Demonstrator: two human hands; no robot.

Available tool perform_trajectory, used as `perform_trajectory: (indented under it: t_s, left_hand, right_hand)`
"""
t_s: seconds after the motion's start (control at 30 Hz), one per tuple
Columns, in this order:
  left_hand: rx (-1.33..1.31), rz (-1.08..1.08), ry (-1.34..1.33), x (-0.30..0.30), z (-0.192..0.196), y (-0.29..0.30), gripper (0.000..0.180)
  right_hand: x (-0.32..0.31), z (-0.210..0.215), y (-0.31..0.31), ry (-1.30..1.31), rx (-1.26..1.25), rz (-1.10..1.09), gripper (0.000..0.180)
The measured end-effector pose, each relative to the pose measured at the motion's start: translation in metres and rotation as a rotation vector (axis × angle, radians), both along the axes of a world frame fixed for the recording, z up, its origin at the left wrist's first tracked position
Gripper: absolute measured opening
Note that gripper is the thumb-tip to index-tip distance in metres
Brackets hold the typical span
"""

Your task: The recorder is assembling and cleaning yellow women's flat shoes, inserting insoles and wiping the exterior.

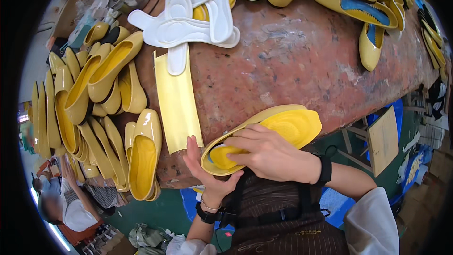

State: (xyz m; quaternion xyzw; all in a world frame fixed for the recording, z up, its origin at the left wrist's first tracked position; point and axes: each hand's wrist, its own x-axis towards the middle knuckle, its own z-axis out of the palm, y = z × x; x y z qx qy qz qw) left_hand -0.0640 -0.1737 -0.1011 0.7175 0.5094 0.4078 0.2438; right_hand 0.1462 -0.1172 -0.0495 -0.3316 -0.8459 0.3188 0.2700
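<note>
A yellow shoe (265,111) lies slanted at the table's near edge, in front of me. My left hand (212,178) cups its heel, thumb along the near rim and fingers stretched up beside the back. A yellow insole (295,126) lies over the shoe, its wide end reaching out at the right and its narrower end down in the heel. My right hand (266,153) is curled on the middle of the insole, fingertips at the heel opening. A bit of blue shows inside the heel. The fingers' undersides are hidden.
White insoles (179,28) are heaped at the far side, above a pale yellow sheet (178,99). Yellow shoes (144,156) crowd the left; blue-lined shoes (356,9) lie far right. A board (384,141) leans beyond the right edge. Another person (78,208) is at lower left.
</note>
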Motion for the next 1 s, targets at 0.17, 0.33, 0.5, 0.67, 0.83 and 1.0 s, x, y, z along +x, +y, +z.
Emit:
perform_trajectory:
  t_s: [0.17,0.33,0.5,0.67,0.83,1.0]
  left_hand:
    - [0.004,-0.015,-0.052,-0.002,-0.002,0.002,0.134]
    - [0.000,-0.009,-0.038,-0.004,-0.005,-0.001,0.136]
    - [0.012,-0.060,-0.064,-0.006,-0.009,0.002,0.138]
    - [-0.142,-0.143,-0.140,-0.016,0.006,0.011,0.113]
    - [-0.154,-0.142,-0.120,-0.017,0.012,0.018,0.048]
    - [-0.157,-0.067,-0.210,-0.009,0.006,0.011,0.019]
  right_hand:
    - [-0.018,-0.012,0.001,0.060,-0.062,-0.018,0.028]
    - [-0.024,-0.016,0.001,0.024,-0.122,-0.010,0.028]
    - [-0.025,-0.018,-0.003,-0.039,-0.103,0.016,0.028]
    - [-0.028,-0.030,0.006,0.020,0.031,0.209,0.034]
    - [-0.037,-0.030,0.011,-0.047,-0.177,0.332,0.039]
    - [-0.032,-0.008,-0.002,-0.291,-0.097,0.182,0.039]
